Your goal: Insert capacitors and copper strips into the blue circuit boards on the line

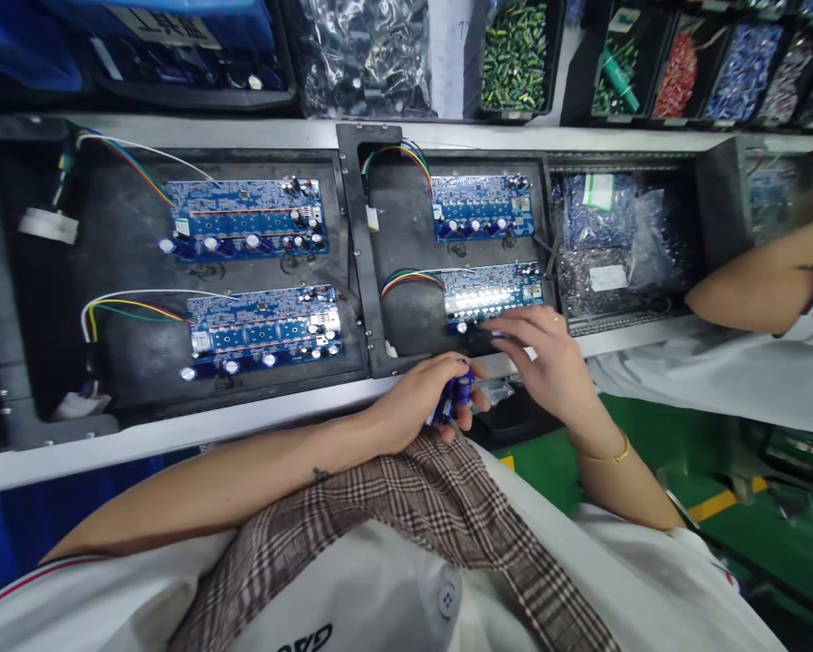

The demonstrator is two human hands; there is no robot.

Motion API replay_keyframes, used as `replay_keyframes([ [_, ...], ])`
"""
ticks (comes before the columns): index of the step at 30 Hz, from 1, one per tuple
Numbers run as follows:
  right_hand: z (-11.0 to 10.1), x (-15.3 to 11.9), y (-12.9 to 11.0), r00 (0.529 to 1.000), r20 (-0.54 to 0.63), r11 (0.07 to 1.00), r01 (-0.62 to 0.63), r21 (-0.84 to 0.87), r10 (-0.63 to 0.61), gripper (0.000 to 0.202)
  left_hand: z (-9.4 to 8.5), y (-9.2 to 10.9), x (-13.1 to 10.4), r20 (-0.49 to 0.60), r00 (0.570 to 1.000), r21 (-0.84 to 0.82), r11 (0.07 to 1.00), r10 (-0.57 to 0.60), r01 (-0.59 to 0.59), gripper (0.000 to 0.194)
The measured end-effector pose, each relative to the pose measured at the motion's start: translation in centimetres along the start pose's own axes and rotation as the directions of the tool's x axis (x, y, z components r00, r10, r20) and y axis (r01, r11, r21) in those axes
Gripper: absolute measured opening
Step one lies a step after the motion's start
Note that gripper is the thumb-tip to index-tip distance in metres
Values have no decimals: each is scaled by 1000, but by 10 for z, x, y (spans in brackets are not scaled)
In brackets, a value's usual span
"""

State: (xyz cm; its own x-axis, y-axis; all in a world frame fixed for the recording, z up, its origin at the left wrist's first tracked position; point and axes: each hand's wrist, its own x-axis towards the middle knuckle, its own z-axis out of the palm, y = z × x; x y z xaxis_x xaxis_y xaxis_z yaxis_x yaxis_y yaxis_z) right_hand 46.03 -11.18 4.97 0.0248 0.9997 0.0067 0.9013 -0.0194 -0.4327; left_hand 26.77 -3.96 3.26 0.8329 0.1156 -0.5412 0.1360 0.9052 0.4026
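Note:
My left hand [413, 398] is curled round several blue cylindrical capacitors [455, 398], just in front of the bench edge. Beyond it lies a blue circuit board [494, 288] in the middle tray, with coloured wires at its left end. At that board's near edge, the thumb and fingers of my right hand [549, 362] are pinched on a small dark capacitor [497, 334], partly hidden by the fingers. Left of those fingertips, a capacitor with a silvery top [462, 328] sits on the board's near edge. Behind is another board [481, 208] with several capacitors along its near side.
The left tray [121, 244] holds two wired boards [263, 326]. Plastic bags of parts [607, 272] lie in the right tray. Bins of small green [515, 59], red [676, 77] and blue parts line the back. A co-worker's arm [752, 281] reaches in at right.

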Motion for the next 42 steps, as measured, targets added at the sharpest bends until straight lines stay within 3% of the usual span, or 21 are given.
replay_keyframes([
  [2, 8, 7, 15, 995, -103, 1000, -3, -22, 1, 15, -1, -2, 3, 20, 1000, -6, 1000, -24, 24, 24],
  [5, 16, 13, 28, 992, -126, 1000, 9, -27, -13, 13, 1, -4, 6, 5, 999, 30, 999, -32, 32, 22],
  [17, 11, 16, 28, 991, -27, 977, 121, -178, -128, 20, 3, -1, 1, -5, 1000, 53, 999, 14, -14, 24],
  [24, 8, 19, 21, 984, -3, 964, 173, -203, -178, 20, 7, 5, -2, -90, 996, -64, 998, -4, -2, 27],
  [30, 12, 18, 25, 973, 11, 947, 225, -230, -229, 25, 5, 4, -1, -92, 996, -117, 993, 14, -25, 26],
  [34, 9, 19, 27, 949, 85, 931, 314, -184, -303, 27, 6, 1, -1, -89, 996, -160, 986, 28, -42, 23],
  [37, -3, 13, 9, 969, 0, 967, 246, -65, -247, 39, 6, -3, 1, -76, 996, -151, 987, 41, -53, 28],
  [40, -16, 2, -11, 972, 23, 968, 233, 99, -236, 43, 6, -4, 3, -53, 998, -77, 996, 35, -39, 34],
  [42, -22, -3, -10, 980, 9, 978, 197, 62, -198, 31, 7, 5, 2, -25, 999, 66, 997, 34, -32, 34],
])
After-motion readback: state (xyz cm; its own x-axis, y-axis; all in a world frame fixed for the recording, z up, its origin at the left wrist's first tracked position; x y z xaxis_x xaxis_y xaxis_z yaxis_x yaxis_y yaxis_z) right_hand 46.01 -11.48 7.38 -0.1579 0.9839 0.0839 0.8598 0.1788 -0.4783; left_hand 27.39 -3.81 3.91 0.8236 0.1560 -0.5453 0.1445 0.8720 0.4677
